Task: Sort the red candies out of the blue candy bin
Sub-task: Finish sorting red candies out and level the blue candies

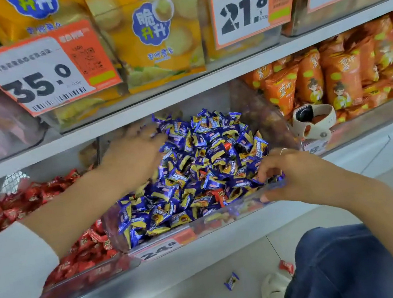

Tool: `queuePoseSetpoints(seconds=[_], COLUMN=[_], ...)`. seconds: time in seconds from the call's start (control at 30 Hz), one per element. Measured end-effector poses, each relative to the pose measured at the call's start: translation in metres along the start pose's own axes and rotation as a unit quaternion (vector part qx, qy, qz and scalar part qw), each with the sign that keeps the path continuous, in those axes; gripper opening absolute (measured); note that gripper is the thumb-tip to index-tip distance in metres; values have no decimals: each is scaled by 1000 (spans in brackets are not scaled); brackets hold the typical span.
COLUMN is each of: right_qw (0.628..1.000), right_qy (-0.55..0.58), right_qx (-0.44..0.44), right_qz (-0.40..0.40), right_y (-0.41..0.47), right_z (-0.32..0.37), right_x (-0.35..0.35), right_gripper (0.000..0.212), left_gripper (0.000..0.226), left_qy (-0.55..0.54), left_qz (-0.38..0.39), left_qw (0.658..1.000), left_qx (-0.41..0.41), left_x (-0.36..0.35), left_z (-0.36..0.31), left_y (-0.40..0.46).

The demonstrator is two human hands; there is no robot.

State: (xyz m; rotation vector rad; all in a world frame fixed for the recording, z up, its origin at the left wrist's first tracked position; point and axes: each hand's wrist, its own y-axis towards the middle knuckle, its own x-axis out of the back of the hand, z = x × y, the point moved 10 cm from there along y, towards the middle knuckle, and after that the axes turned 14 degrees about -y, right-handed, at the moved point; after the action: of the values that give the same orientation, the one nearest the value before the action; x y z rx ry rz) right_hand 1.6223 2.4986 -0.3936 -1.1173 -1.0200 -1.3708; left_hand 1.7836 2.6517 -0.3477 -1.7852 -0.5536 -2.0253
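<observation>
Head view: blue candy bin (115,226) of blue candies (192,164)

Blue-and-yellow candies (192,164), red candies (21,201), orange snack bags (331,74), orange-and-white price tags (45,71).

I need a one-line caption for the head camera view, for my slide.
Both hands, left hand and right hand, search the bin of blue candies for a stray red candy.

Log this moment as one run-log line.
left hand: flat on blue candies, rear-left of bin | right hand: on bin's front edge, grip unclear | red candies: still among blue | floor: two dropped candies
</observation>
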Motion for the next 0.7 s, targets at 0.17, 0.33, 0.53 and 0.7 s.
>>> queuePoseSetpoints(seconds=[0.17, 0.33, 0.53, 0.7], right_qw=[999, 998, 997, 998], right_qy=[-17, -30, -70, -54], right_qx=[-8, -18, 6, 9], right_qz=[27, 45, 38, 33], right_y=[-1, 3, 6, 5], right_z=[3, 4, 11, 9], right_x=[-2, -3, -1, 1], right_gripper=[30, 30, 27, 27], left_gripper=[56, 49, 52, 50], left_qy=[-72, 41, 189, 160], left_qz=[64, 61, 74, 43], left_qw=[928, 876, 911, 963], left_qx=[-359, -476, -358, -211], left_x=[-26, -63, -100, -82], left_z=[-119, -155, -155, -136], left_y=[-31, -20, 17, 61])
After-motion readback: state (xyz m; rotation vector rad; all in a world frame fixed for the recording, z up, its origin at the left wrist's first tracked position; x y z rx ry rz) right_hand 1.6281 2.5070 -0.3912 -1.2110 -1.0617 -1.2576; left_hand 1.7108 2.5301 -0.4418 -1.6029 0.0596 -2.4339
